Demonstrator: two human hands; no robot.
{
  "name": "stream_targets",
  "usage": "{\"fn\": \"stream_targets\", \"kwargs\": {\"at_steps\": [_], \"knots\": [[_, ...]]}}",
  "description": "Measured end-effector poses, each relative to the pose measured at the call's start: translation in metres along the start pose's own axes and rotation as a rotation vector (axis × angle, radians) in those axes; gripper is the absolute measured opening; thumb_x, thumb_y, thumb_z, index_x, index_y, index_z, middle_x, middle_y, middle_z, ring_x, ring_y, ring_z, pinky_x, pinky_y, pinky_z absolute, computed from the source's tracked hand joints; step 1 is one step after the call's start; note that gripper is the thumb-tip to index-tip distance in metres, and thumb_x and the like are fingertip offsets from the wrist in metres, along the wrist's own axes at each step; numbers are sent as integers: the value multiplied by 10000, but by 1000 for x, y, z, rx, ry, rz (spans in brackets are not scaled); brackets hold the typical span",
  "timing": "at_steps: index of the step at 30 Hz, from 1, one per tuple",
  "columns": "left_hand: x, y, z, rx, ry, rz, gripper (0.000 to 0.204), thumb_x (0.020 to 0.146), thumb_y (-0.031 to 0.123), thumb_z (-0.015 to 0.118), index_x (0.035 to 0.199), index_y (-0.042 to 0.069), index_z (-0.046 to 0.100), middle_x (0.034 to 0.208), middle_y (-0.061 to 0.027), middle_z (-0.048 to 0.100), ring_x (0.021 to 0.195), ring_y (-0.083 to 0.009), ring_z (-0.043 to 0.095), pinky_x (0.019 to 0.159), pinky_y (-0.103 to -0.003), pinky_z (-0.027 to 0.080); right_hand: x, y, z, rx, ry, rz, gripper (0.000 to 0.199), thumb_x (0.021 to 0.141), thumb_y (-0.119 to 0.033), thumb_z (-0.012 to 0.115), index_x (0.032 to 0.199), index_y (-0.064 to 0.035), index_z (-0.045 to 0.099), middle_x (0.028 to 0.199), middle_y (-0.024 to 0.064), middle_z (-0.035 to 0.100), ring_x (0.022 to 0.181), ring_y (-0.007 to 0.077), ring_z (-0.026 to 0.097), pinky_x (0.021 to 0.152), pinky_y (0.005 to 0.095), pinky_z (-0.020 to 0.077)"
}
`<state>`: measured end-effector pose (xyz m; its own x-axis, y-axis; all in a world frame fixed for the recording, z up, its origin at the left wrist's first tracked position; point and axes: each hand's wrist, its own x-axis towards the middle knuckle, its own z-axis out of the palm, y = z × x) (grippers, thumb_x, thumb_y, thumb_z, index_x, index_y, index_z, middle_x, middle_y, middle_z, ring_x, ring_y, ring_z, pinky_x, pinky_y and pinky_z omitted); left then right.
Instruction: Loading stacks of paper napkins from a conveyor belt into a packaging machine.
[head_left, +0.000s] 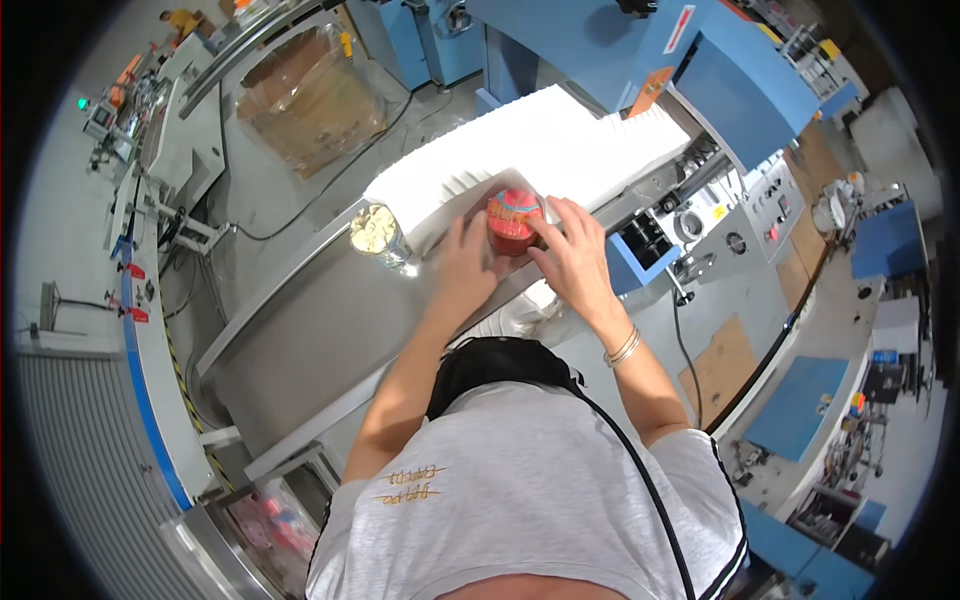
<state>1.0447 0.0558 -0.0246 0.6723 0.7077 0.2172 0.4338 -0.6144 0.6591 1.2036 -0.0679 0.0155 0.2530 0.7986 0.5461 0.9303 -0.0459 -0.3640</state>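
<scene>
A red, roughly round bundle (513, 242) with coloured printing on its top stands between my hands, on the metal work surface (330, 335). My left hand (466, 268) is curled along its left side, thumb close to the near side. From the right, my right hand (577, 262) presses fingertips to the bundle's edge, the other fingers bent above. Whether the bundle is one piece or a stack I cannot tell. A greyish sheet or tray edge (455, 222) lies behind it. To the left stands a clear, shiny container (383, 240) filled with pale cream pieces.
Beyond my hands lies a long, bright white ridged stack (500, 140). Blue machinery (740, 95) rises at the far right, with a control panel (775, 215) below. A plastic-lined cardboard box (310, 105) sits on the floor at far left. A cable (685, 345) hangs at right.
</scene>
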Motion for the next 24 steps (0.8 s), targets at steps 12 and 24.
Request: {"fn": "stream_targets", "kwargs": {"at_steps": [12,24], "knots": [[-137,-175,-159,-2,285,-360,263,907,179,666,1100,3,691,933,-168,712,800,-294,677,763,-373,541,-36,-90,90,307,-222,95,245,866,-231,703,1059,-81,683,960,129,695,965,305,649,865,433,482],[-169,-227,-157,-657,322,-558,142,947,143,643,890,15,672,694,-5,612,559,-64,533,474,-215,418,-50,-114,137,10,53,172,216,884,-308,676,770,-142,756,646,49,670,663,235,627,832,369,432]]}}
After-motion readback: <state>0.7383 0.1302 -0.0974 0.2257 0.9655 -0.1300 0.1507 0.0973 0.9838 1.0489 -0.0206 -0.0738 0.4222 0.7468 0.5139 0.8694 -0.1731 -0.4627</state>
